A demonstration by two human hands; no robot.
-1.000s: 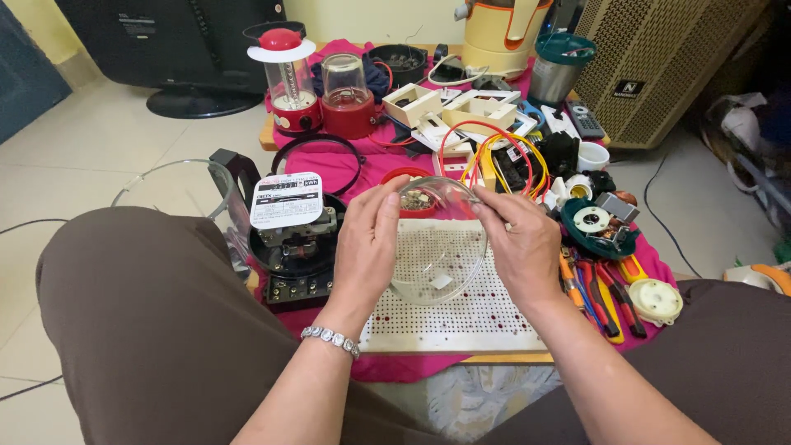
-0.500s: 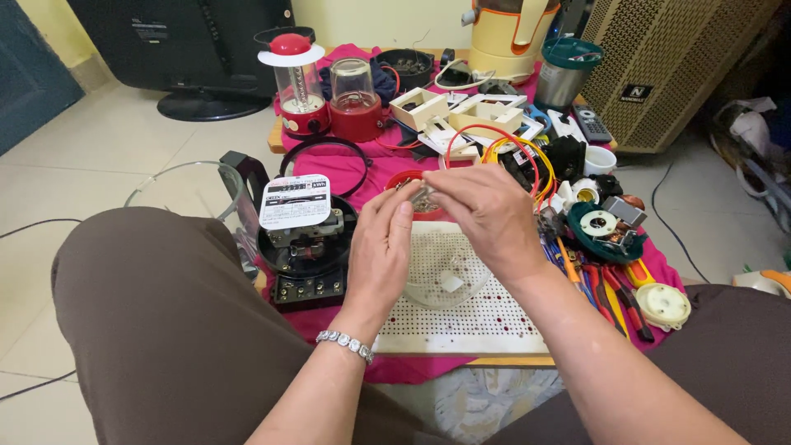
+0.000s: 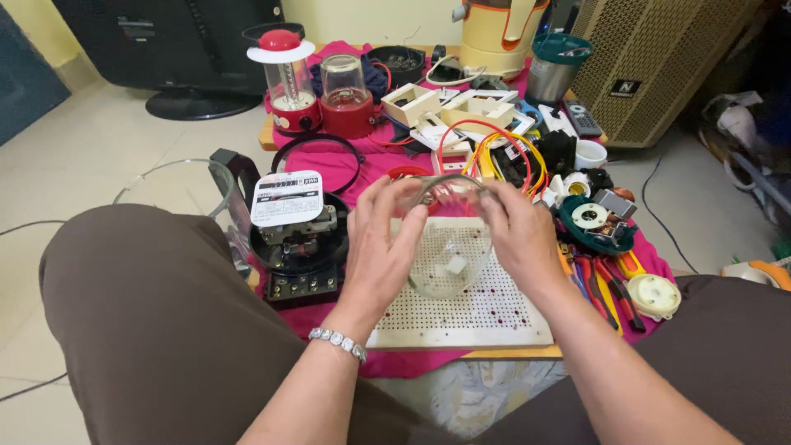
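A clear, rounded glass jar [image 3: 445, 239] is gripped between the left hand [image 3: 379, 247] and right hand [image 3: 519, 239], fingers curled on its smooth rim. Beneath lies a white perforated board [image 3: 486, 309]; at nine o'clock sits a black electric meter [image 3: 301, 239].

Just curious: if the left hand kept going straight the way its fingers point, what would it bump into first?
The left hand, gripping the clear glass jar, points up the table; past the jar's rim it would probably meet the looped red and yellow wires, though depth is unclear.

The one camera sits on my head, looking steeply down and forward, close over my lap and the cluttered surface [image 3: 461, 325].
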